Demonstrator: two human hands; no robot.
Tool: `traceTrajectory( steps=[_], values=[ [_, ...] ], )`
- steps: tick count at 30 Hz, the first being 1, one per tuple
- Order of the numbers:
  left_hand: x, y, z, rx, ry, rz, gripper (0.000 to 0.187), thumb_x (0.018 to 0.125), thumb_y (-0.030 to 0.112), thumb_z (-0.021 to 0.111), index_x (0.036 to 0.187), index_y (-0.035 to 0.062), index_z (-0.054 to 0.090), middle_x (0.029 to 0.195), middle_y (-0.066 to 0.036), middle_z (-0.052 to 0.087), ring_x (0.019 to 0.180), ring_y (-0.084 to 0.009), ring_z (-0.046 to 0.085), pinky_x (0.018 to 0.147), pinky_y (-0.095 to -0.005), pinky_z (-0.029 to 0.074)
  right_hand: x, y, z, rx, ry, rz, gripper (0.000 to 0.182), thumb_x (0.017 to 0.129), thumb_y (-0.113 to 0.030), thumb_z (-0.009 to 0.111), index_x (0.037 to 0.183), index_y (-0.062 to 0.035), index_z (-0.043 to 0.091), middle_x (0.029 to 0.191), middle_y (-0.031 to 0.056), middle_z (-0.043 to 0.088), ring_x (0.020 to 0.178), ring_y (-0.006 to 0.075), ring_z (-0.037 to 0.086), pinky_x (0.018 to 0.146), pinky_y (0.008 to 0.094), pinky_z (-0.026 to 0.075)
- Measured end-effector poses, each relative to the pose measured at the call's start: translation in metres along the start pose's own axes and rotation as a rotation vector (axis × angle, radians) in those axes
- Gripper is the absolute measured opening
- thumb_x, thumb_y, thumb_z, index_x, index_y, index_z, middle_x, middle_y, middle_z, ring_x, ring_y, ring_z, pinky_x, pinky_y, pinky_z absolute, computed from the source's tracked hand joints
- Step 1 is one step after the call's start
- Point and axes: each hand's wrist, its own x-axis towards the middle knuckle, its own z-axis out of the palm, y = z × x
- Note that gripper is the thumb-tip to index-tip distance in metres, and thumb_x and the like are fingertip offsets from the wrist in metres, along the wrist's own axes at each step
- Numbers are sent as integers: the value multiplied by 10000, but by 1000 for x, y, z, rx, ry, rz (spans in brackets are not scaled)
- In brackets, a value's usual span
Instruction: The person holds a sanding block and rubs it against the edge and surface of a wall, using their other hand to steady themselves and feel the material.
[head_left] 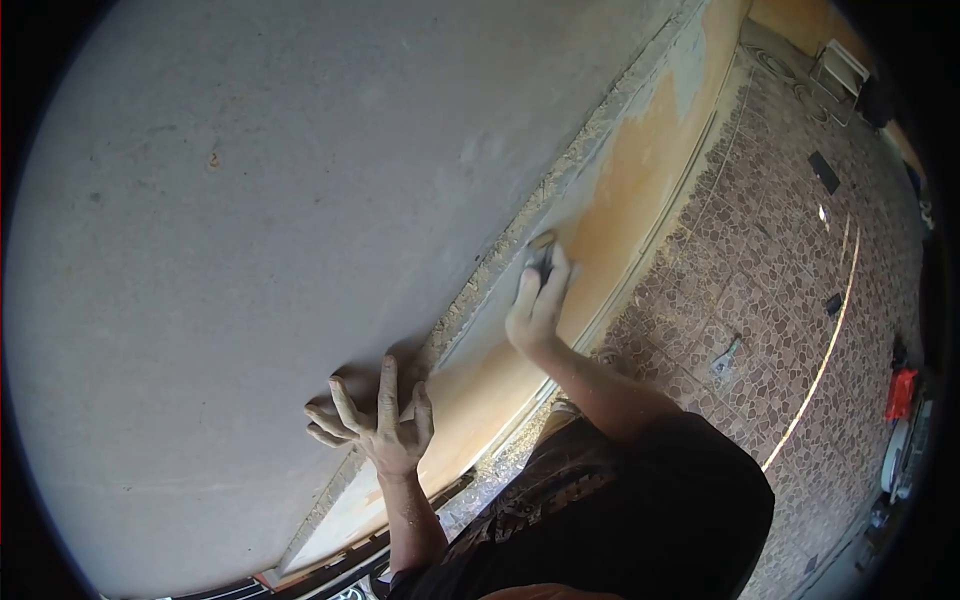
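Observation:
My left hand (385, 415) lies with its fingers spread against the large grey panel (270, 210), near its dusty edge. The fingers are coated in pale dust. My right hand (540, 305) is closed around a small dark block with a tan end (542, 243), perhaps a sanding block; its exact kind is partly hidden by the fingers and blurred. The block is at the pale and orange patchy strip (630, 170) that runs beside the grey panel. A rough, crumbly seam (510, 235) separates the panel from this strip.
A floor with a brown stone pattern (720, 290) stretches to the right. On it lie a small scraper-like tool (727, 355) and a dark flat piece (824, 172). A white-framed chair or stool (845, 70) stands far off, and a red object (900, 394) sits at the right edge.

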Motion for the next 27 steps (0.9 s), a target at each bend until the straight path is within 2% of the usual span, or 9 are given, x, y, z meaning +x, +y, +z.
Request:
traceTrajectory(
  steps=[4, 8, 11, 13, 14, 17, 20, 24, 27],
  values=[
    [2, -2, -4, -107, -55, 48, 540, 855, 444, 713, 1370, 302, 635, 1653, -211, 194, 1523, -475, -92, 1122, -646, -209, -25, 5, -8, -22, -105, -32, 489, 978, -92, 528, 1393, 129, 396, 1158, 255, 463, 1023, 324, 473, 948, 451, 393],
    [0, -2, -3, -180, -136, 127, 569, 852, 479, 722, 1398, 391, 588, 1647, -80, 287, 1542, -433, -39, 1126, -648, -233, 113, 48, -10, -173, 205, 275, 491, 1045, -249, 503, 1432, 46, 437, 1219, 271, 503, 1068, 403, 499, 972, 460, 405],
    [7, 8, -1, -103, -288, 154, 654, 865, 518, 699, 1475, 402, 492, 1655, -8, 280, 1552, -397, 10, 1138, -665, -197, 146, 57, -11, -359, 307, 445, 518, 1055, -290, 487, 1440, 51, 428, 1249, 296, 507, 1135, 424, 498, 983, 467, 407],
    [7, 10, 0, -95, -273, 152, 646, 868, 519, 695, 1472, 402, 497, 1656, -9, 278, 1552, -398, 5, 1136, -664, -202, 96, 12, -5, -249, 160, 294, 498, 1053, -249, 489, 1447, 48, 425, 1259, 289, 499, 1136, 414, 496, 974, 469, 416],
    [7, 10, 1, -84, -282, 142, 639, 871, 520, 691, 1469, 401, 501, 1657, -10, 276, 1552, -398, 0, 1134, -663, -208, 59, -3, 3, -213, 139, 33, 492, 1030, -177, 504, 1449, 67, 416, 1189, 272, 501, 1073, 389, 504, 952, 461, 421],
    [8, 14, -4, -77, -318, 116, 621, 847, 516, 721, 1431, 394, 551, 1651, -15, 290, 1546, -419, 5, 1115, -686, -206, -50, -32, 1, -13, -143, -33, 533, 951, -67, 519, 1440, 110, 403, 1142, 251, 476, 950, 318, 466, 918, 449, 394],
    [8, 12, 2, -75, -322, 100, 619, 821, 496, 755, 1405, 382, 585, 1643, -21, 305, 1535, -454, 22, 1093, -720, -199, 37, 2, 1, -146, 50, -53, 507, 980, -125, 505, 1440, 72, 423, 1146, 233, 497, 983, 337, 477, 935, 475, 384],
    [8, 12, 2, -49, -289, 112, 623, 818, 485, 755, 1405, 359, 589, 1642, -24, 306, 1538, -446, 5, 1097, -713, -204, 186, 68, -19, -172, 250, 275, 479, 1067, -303, 450, 1416, 24, 454, 1174, 249, 530, 1041, 387, 531, 926, 458, 425],
    [9, 16, 3, -29, -279, 108, 625, 816, 488, 752, 1404, 349, 593, 1641, -24, 308, 1539, -444, -7, 1101, -709, -204, 156, 56, -12, -203, 239, 227, 478, 1058, -288, 462, 1426, 16, 453, 1187, 247, 521, 1063, 383, 523, 928, 443, 425]
  ],
)
